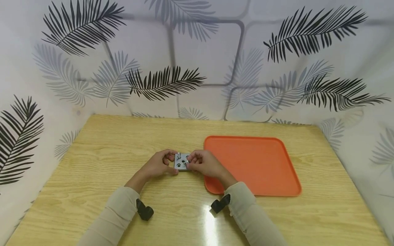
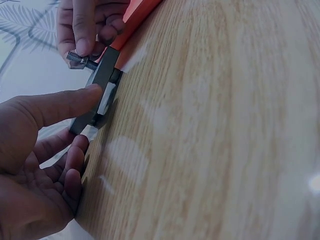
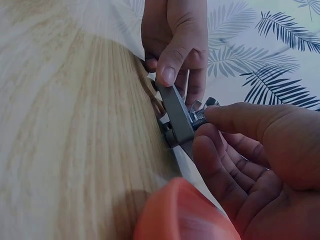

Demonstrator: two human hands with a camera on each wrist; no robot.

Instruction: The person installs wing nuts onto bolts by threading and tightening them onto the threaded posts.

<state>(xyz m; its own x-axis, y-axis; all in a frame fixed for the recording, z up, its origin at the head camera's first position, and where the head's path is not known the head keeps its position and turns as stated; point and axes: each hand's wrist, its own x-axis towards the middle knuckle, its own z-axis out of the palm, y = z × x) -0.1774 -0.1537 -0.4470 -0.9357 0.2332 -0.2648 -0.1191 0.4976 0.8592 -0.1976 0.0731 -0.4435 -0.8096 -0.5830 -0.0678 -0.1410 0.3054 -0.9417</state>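
Note:
A small grey metal plate [image 1: 183,167] with several round holes sits low over the wooden table, on short feet visible in the wrist views. My left hand [image 1: 160,163] grips it at the left, thumb along the near edge and fingers at the far edge. With thumb and fingertips, my right hand [image 1: 204,164] pinches a wing nut on a threaded bolt [image 2: 75,57] that rises from the plate's right part. Those fingertips partly hide the wing nut. Another bolt with a wing nut [image 1: 179,156] stands at the plate's far left corner.
An orange-red tray [image 1: 252,164] lies right of the plate, its left rim under my right wrist. The wooden table [image 1: 101,157] reaches back to a curtain [image 1: 203,51] with leaf prints. Each sleeve cuff carries a black wrist camera [image 1: 144,209].

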